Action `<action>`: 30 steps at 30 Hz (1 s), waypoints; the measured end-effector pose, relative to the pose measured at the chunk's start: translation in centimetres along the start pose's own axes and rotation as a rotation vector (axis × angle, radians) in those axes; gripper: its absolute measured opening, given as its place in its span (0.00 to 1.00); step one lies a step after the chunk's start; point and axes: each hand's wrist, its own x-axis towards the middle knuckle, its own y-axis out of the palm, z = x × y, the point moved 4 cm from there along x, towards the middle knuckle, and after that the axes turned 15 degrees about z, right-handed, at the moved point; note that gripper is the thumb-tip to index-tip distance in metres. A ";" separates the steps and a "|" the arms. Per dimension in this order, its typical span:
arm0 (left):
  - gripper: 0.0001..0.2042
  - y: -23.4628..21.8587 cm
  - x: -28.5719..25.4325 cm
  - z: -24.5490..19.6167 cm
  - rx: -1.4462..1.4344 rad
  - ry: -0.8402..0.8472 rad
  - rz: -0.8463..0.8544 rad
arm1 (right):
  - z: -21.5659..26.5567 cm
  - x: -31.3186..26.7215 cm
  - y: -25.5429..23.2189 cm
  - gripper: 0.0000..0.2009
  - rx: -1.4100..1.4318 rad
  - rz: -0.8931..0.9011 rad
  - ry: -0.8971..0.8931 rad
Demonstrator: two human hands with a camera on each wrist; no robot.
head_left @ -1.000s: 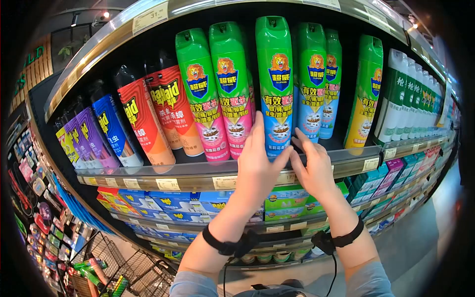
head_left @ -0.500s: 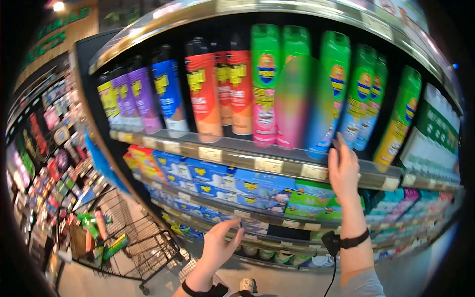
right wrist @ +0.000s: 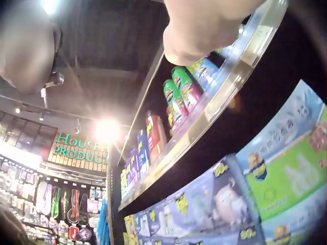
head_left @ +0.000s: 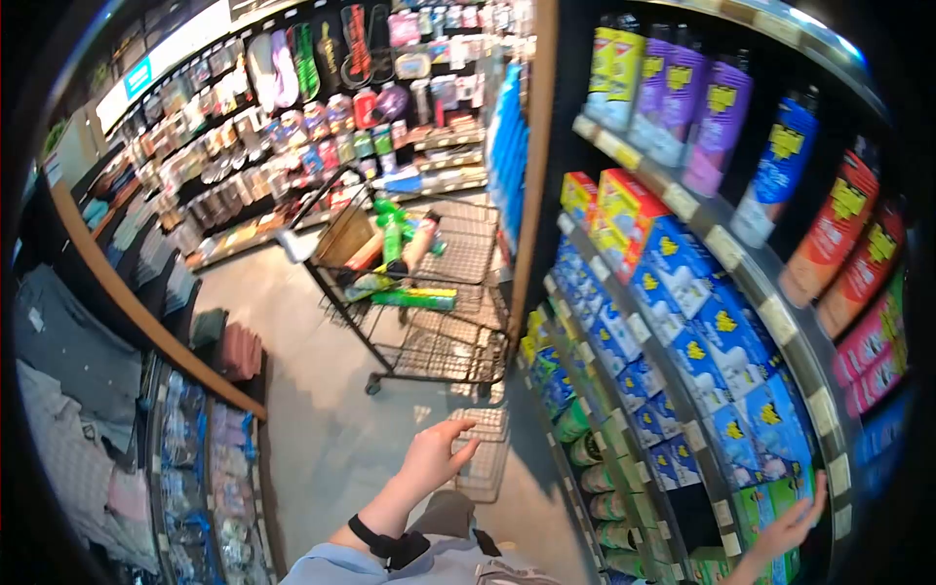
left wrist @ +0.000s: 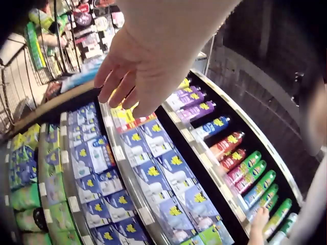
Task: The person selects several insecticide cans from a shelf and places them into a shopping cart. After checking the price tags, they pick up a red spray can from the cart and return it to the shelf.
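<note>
My left hand (head_left: 429, 460) is held out in front of my body over the floor, fingers loosely bent and holding nothing. In the left wrist view it overlaps the shelves of blue boxes (left wrist: 153, 173). My right hand (head_left: 792, 526) is at the lower right, fingers extended beside the shelf edge and the green boxes (head_left: 765, 507). Above it stand insect spray cans: a blue can (head_left: 775, 175), red-orange cans (head_left: 829, 229) and pink-based ones (head_left: 858, 366). In the right wrist view, my right hand (right wrist: 204, 30) covers part of the shelf near green-topped cans (right wrist: 186, 89).
A black wire shopping cart (head_left: 468, 258) stands ahead in the aisle, carrying green cylindrical items (head_left: 414, 298) and others. Clothing racks (head_left: 73, 341) line the left side. A wooden shelf end post (head_left: 536, 166) and blue hanging goods (head_left: 507, 156) stand beyond the cart.
The view has swung left from the spray shelf toward the aisle and cart. Both hands have left the blue-based green can; it stayed on the shelf. The left hand withdrew first, toward the body.
</note>
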 end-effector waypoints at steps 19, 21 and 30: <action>0.19 -24.6 2.1 25.5 0.082 -0.264 -0.300 | 50.7 0.3 41.9 0.08 0.641 0.906 -0.451; 0.19 -25.6 2.0 27.3 0.033 -0.322 -0.306 | 53.3 0.4 44.9 0.09 0.664 0.973 -0.458; 0.20 -27.6 5.8 33.8 -0.120 -0.602 -0.328 | 61.9 2.0 61.8 0.21 0.523 1.408 -0.587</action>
